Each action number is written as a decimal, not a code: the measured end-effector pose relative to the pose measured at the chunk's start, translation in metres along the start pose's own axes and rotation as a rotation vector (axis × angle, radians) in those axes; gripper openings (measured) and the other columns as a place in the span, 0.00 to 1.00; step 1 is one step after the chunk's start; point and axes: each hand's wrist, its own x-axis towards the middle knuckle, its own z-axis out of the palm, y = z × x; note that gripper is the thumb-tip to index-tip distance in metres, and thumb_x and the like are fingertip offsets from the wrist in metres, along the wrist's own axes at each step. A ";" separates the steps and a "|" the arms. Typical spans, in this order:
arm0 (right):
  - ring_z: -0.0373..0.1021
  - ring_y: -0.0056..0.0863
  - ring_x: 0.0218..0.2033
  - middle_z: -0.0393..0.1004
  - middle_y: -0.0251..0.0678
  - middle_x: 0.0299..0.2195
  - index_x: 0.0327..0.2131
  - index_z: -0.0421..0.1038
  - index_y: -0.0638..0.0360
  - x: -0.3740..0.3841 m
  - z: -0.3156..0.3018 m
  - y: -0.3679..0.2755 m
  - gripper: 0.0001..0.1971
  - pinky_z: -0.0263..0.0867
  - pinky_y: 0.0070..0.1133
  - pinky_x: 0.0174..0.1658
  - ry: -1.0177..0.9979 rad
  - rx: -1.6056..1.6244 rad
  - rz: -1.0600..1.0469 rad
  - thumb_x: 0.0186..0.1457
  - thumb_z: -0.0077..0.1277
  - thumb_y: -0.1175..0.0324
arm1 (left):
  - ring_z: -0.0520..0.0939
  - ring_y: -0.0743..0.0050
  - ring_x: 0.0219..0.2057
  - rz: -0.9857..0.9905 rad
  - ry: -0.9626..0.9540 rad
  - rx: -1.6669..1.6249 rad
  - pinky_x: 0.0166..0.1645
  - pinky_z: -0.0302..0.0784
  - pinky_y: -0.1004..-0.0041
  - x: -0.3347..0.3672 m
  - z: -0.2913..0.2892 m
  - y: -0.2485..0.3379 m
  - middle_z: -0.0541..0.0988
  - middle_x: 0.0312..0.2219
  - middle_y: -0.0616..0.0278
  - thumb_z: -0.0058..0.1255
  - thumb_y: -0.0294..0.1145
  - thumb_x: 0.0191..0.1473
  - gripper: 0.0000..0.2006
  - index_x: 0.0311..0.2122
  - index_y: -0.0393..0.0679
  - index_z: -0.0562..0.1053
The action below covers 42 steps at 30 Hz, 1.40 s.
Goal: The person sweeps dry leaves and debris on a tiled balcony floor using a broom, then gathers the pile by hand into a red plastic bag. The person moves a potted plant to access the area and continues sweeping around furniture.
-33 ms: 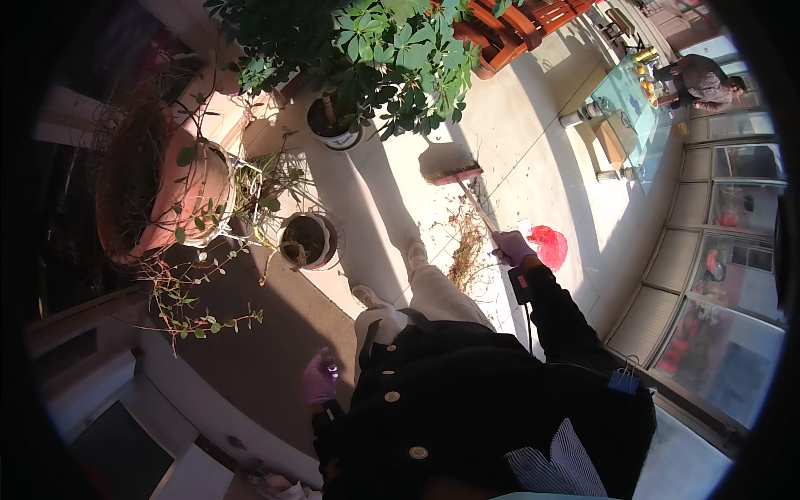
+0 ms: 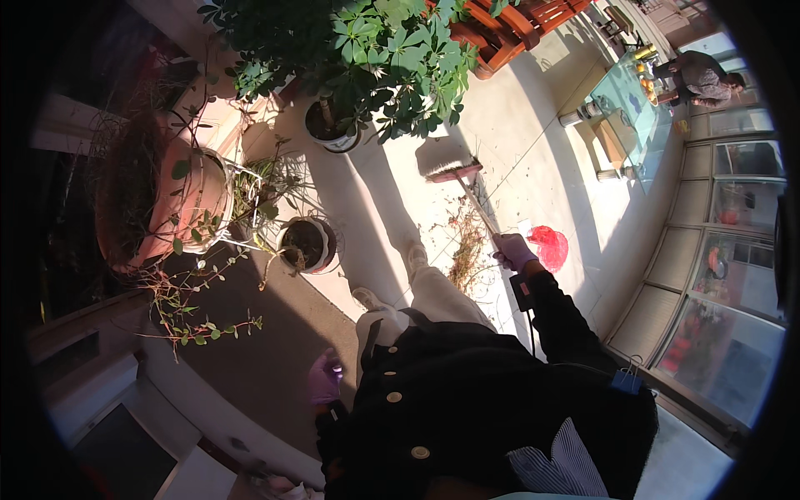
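Note:
My right hand [image 2: 516,251], in a purple glove, is closed around the handle of a broom [image 2: 477,200]. The broom's reddish-brown head [image 2: 454,172] rests on the pale floor ahead of me. Dry stems and plant bits [image 2: 468,250] lie in a loose heap and scatter left of the handle. Just right of that hand sits a red plastic bag [image 2: 547,248]. My left hand [image 2: 326,377], also gloved in purple, hangs low in shadow beside my leg. Its fingers are too dark to make out, and nothing shows in it.
Potted plants stand to the left: a leafy green bush [image 2: 400,50], a small pot [image 2: 307,244] and a large terracotta planter [image 2: 171,196]. A red wooden bench [image 2: 508,33] is at the far side. Another person [image 2: 700,79] is by a glass table [image 2: 633,108]; windows line the right.

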 end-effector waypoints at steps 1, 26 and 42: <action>0.56 0.16 0.07 0.68 0.37 0.15 0.37 0.68 0.57 -0.007 -0.002 -0.009 0.11 0.50 0.18 0.08 -0.002 0.052 -0.004 0.55 0.44 0.62 | 0.69 0.77 0.20 -0.004 -0.018 0.032 0.24 0.63 0.80 0.001 0.016 -0.005 0.71 0.22 0.62 0.44 0.32 0.53 0.14 0.43 0.35 0.70; 0.64 0.18 0.12 0.69 0.30 0.16 0.44 0.70 0.50 0.100 -0.052 -0.010 0.14 0.60 0.19 0.14 0.069 -0.125 -0.016 0.57 0.44 0.59 | 0.70 0.80 0.21 -0.186 0.067 0.229 0.24 0.66 0.81 -0.007 0.124 -0.008 0.73 0.23 0.65 0.41 0.34 0.55 0.14 0.43 0.39 0.71; 0.60 0.17 0.08 0.68 0.32 0.13 0.38 0.71 0.55 0.183 -0.093 -0.073 0.16 0.54 0.17 0.11 0.165 0.130 -0.084 0.54 0.47 0.54 | 0.67 0.81 0.18 -0.061 0.055 0.335 0.23 0.64 0.81 -0.005 0.139 0.001 0.72 0.22 0.64 0.41 0.33 0.54 0.14 0.43 0.40 0.71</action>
